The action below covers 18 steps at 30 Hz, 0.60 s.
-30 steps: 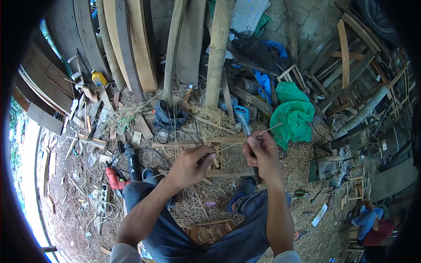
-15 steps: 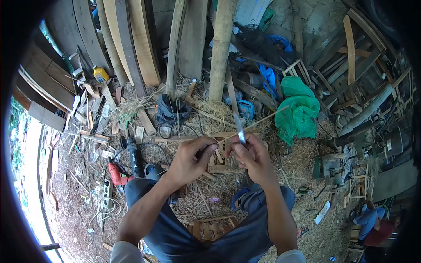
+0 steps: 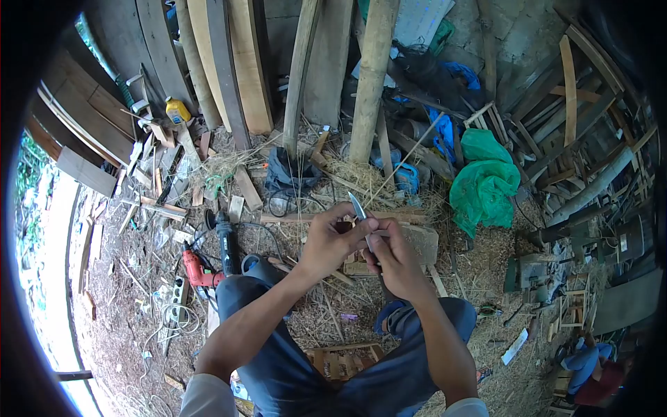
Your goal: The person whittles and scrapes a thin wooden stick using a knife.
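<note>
A knife (image 3: 358, 210) with a pointed, shiny blade is in my right hand (image 3: 393, 258), its tip up and to the left. My left hand (image 3: 333, 240) meets the right one at the blade, thumb and fingers closed. From between the hands a thin light strip (image 3: 406, 157) slants up to the right. Which fingers press on the strip is partly hidden. Both hands are above my lap, over the straw-strewn ground.
On the left lie a red drill (image 3: 199, 270), a dark grinder (image 3: 228, 243) and a power strip (image 3: 176, 306). A green bag (image 3: 484, 182) lies to the right. Upright poles and boards (image 3: 369, 83) stand ahead. Another person (image 3: 593, 375) is at lower right.
My hands have come together, the left one moving right toward the knife. The strip now points more steeply upward. The view has shifted, so the surroundings appear further right.
</note>
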Each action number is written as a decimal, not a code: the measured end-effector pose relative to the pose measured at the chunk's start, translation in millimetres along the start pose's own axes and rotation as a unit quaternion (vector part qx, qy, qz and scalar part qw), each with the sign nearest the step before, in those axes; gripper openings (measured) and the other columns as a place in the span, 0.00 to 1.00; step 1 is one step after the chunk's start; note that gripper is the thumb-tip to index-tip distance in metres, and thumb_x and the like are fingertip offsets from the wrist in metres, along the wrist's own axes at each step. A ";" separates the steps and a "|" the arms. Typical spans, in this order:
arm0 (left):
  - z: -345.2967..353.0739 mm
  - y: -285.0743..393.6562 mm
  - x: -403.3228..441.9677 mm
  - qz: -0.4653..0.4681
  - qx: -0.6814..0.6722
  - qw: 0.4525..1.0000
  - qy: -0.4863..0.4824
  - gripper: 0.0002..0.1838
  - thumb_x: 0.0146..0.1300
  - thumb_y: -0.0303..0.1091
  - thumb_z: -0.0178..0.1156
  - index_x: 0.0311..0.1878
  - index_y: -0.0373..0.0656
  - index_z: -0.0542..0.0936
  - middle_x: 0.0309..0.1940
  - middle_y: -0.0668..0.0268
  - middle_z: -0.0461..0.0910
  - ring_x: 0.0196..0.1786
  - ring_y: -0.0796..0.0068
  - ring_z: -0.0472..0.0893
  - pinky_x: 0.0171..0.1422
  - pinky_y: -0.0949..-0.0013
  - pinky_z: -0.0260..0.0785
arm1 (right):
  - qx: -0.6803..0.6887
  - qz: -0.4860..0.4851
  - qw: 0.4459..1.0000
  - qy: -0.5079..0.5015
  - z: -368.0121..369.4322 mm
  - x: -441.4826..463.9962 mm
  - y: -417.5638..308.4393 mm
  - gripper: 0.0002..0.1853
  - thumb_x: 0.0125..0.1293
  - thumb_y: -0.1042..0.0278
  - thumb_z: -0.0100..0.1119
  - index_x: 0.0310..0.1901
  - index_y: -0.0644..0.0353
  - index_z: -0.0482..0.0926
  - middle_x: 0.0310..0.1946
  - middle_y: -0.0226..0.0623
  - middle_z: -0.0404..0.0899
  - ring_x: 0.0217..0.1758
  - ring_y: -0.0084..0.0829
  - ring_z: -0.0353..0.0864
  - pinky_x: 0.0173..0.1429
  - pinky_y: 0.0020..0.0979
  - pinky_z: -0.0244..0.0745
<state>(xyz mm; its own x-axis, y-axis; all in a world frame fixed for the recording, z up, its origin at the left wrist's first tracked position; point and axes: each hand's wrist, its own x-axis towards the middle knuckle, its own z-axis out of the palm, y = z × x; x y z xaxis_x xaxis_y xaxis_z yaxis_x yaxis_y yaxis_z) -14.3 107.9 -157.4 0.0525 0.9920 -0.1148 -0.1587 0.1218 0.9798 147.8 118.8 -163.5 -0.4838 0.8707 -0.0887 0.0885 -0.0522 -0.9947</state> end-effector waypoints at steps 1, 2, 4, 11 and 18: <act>-0.5 1.3 1.3 -0.018 0.001 1.000 0.009 0.08 0.65 0.30 0.63 0.43 0.37 0.80 0.29 0.73 0.78 0.30 0.89 0.73 0.32 0.80 0.64 | -0.017 0.009 1.000 0.000 0.9 -0.3 1.3 0.11 0.76 0.65 0.43 0.52 0.63 0.64 0.31 0.38 0.80 0.25 0.20 0.70 0.30 0.28 0.65; -1.4 -2.5 5.8 -0.018 -0.001 1.000 0.009 0.08 0.65 0.30 0.63 0.43 0.37 0.80 0.29 0.73 0.78 0.30 0.89 0.73 0.32 0.80 0.64 | -0.019 0.009 1.000 -0.001 0.3 -0.5 3.9 0.11 0.76 0.65 0.43 0.52 0.63 0.64 0.31 0.38 0.80 0.25 0.20 0.70 0.30 0.28 0.65; -4.1 -10.8 15.5 0.131 0.035 0.986 0.101 0.11 0.63 0.35 0.65 0.36 0.35 0.80 0.17 0.74 0.72 0.21 0.89 0.66 0.24 0.79 0.57 | -0.099 0.007 0.995 -0.003 -1.1 -0.4 8.7 0.11 0.74 0.66 0.47 0.49 0.65 0.66 0.27 0.39 0.78 0.27 0.26 0.76 0.33 0.34 0.69; -1.5 -8.6 11.6 0.102 0.108 0.976 0.157 0.16 0.62 0.39 0.65 0.33 0.33 0.77 0.16 0.69 0.72 0.20 0.85 0.66 0.23 0.73 0.56 | -0.228 -0.008 0.973 0.038 7.1 -2.4 2.0 0.09 0.73 0.67 0.49 0.40 0.64 0.68 0.23 0.42 0.76 0.26 0.37 0.78 0.33 0.38 0.69; -6.4 -6.0 11.9 0.065 0.160 0.975 0.138 0.14 0.64 0.37 0.62 0.34 0.33 0.77 0.15 0.69 0.71 0.20 0.86 0.66 0.23 0.73 0.56 | -0.214 -0.018 0.976 0.036 5.4 -1.2 6.0 0.08 0.72 0.68 0.50 0.40 0.64 0.67 0.23 0.42 0.76 0.24 0.39 0.77 0.31 0.40 0.68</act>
<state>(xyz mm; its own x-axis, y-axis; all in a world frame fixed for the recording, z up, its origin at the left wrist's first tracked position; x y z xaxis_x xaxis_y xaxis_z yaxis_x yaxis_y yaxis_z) -19.0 119.1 -165.7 -0.2228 0.9747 0.0178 0.1727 0.0215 0.9847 144.3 114.9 -169.6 -0.4327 0.9008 -0.0359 0.4363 0.1744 -0.8828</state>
